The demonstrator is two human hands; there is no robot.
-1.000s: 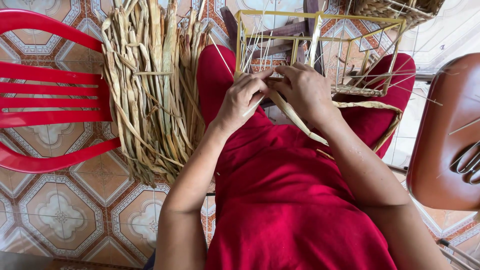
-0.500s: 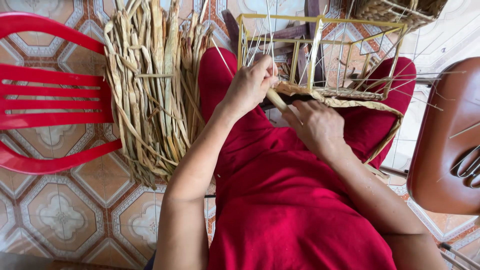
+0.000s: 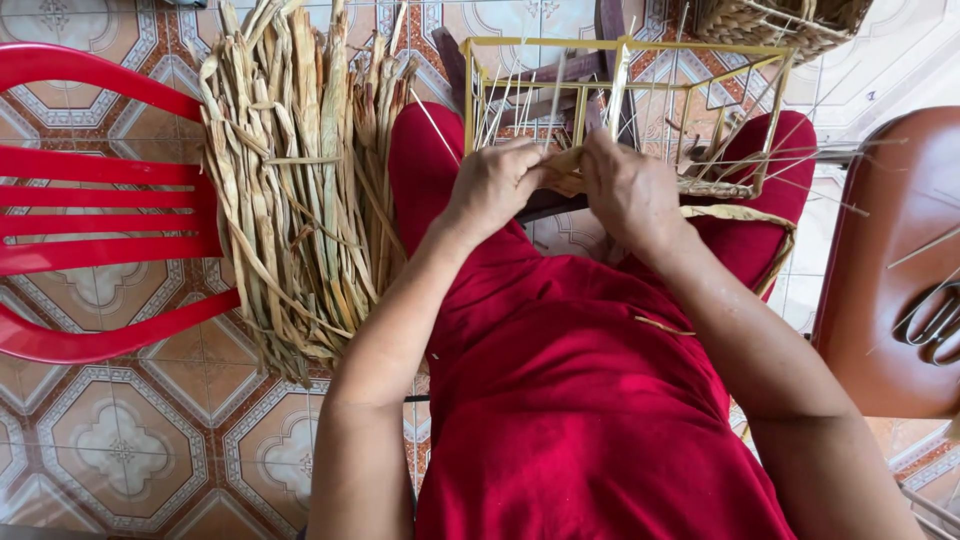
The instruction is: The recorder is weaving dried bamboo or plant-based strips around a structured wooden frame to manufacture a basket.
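A yellow wire basket frame (image 3: pixel 625 45) rests on my lap, with thin upright strands inside it and a band of woven straw (image 3: pixel 715 188) along its near side. My left hand (image 3: pixel 495 185) and my right hand (image 3: pixel 625 185) meet at the frame's near edge. Both pinch the same dried straw strand (image 3: pixel 565 162) between their fingers. A loose end of straw (image 3: pixel 745 213) curls over my right thigh.
A big bundle of dried straw leaves (image 3: pixel 295 180) leans against a red plastic chair (image 3: pixel 95 195) at my left. A brown chair (image 3: pixel 900 270) with scissors (image 3: pixel 930 320) on its seat stands at my right. A finished woven basket (image 3: pixel 775 20) sits at the top right on the tiled floor (image 3: pixel 120 450).
My right hand has come up from my lap to the frame's edge and joined the left hand on the strand. The left hand has dropped slightly.
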